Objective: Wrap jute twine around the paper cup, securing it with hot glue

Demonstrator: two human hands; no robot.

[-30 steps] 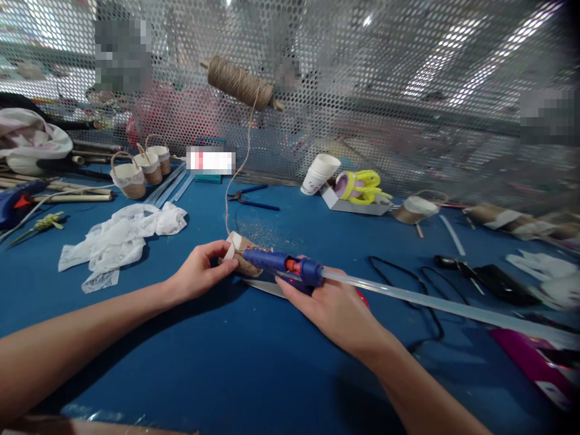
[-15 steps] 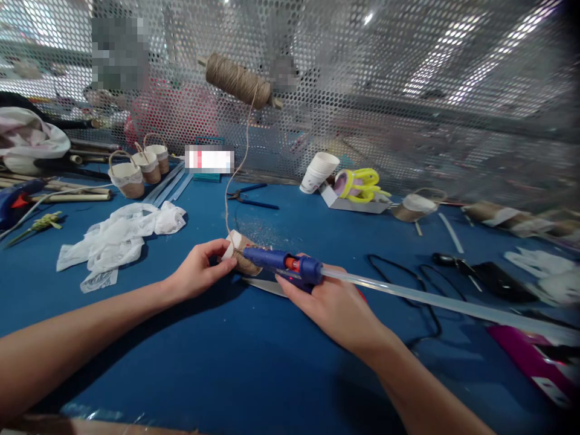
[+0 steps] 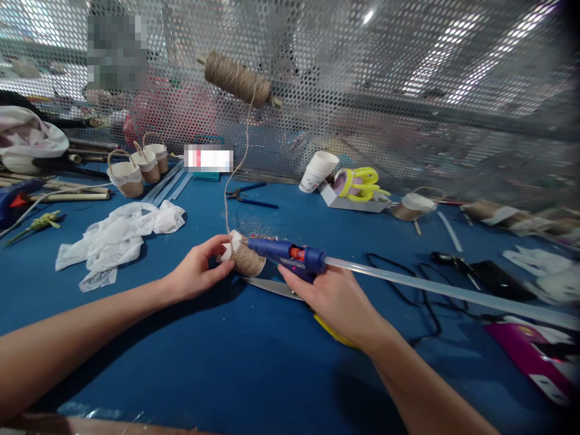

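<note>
Pinched the small cup (image 3: 244,260) between the fingers of the left hand (image 3: 193,272), tilted, low over the desk (image 3: 203,356) beside the scissors (image 3: 272,286). Clasped the blue glue gun (image 3: 285,251) in the right hand (image 3: 338,299), nozzle close to the cup. Already covered most of the visible wall with twine (image 3: 226,208); left a white end bare, the strand uncut to the spool (image 3: 235,78).

"What sort of place is this?"
"A craft workshop: pliers (image 3: 259,203) on a blue worktop (image 3: 203,362), a twine spool (image 3: 236,80) above them, a hot-glue gun (image 3: 281,250) in front, small handled baskets (image 3: 127,181) to their left."
</note>
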